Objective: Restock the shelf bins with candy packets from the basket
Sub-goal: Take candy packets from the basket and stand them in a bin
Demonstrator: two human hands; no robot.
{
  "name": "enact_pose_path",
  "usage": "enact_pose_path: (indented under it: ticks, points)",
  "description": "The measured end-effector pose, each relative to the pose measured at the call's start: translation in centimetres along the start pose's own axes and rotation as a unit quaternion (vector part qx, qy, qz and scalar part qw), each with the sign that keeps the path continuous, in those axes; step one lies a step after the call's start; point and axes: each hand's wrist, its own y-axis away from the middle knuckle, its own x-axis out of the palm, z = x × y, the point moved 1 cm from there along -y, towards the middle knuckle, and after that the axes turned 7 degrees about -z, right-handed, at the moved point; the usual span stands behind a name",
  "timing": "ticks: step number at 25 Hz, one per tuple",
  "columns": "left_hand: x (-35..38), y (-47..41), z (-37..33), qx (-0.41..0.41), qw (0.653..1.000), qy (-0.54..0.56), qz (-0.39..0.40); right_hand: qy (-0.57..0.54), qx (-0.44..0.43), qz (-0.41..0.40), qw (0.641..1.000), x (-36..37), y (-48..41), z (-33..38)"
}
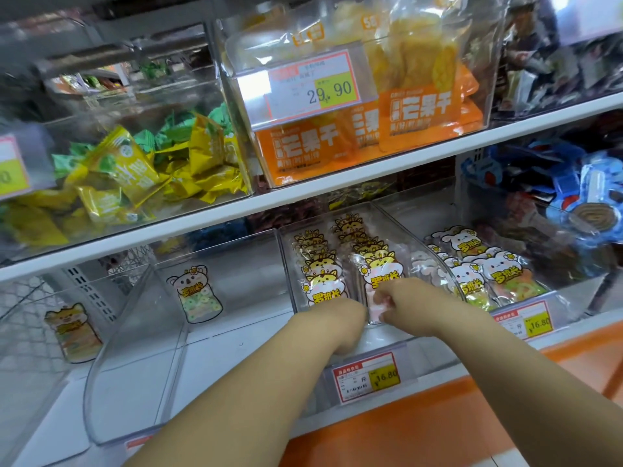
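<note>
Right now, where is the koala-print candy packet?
Head view, lower shelf: koala-print candy packet in the clear plastic bin left of yellow cat-print packets.

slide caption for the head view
Right hand pinches a pink cat-print candy packet at the front of a clear plastic shelf bin, left hand alongside.

Hamster candy packets [382, 274] upright (rowed), clear bin [435, 254]

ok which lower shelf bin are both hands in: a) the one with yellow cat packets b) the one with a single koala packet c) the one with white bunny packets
a: the left hand and right hand meet at the front of the middle bin, where the right hand pinches the front yellow cat packet.
</note>
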Motion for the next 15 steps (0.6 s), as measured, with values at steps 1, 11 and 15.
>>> enact_pose_path:
  ticks: [1,11,15]
  points:
    - [-0.4,0.6,-0.2,0.002,1.000,0.014,-0.015,0.002,0.002,-0.007,1.000,-0.2,0.5,0.0]
    - [2.2,18.3,-0.1,-0.008,0.939,0.186,-0.288,-0.078,-0.132,-0.231,0.961,2.6,13.7,6.3]
    - [9.2,28.2,2.3,-0.063,0.949,0.182,-0.249,-0.117,-0.185,-0.119,0.968,8.9,19.3,11.3]
